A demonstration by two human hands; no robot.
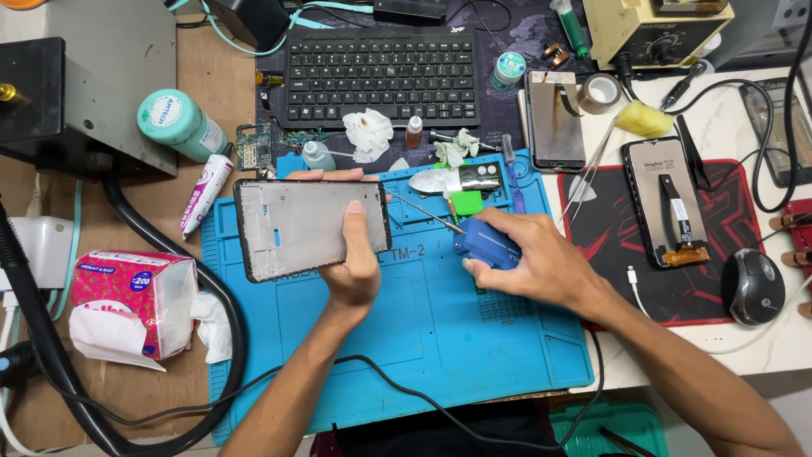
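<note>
Frame [309, 227]: phone frame, black rim with a pale grey inner plate; held flat, long side across, slightly tilted, left of the picture's centre above the blue mat; thumb laid over its right end, other fingers [326, 175] showing past its top edge.
Tool [486, 245]: small blue boxy body, gripped just right of centre; a thin metal tip [419, 210] runs up-left from it and ends at the frame's upper right corner; whether it touches there cannot be told.
</note>
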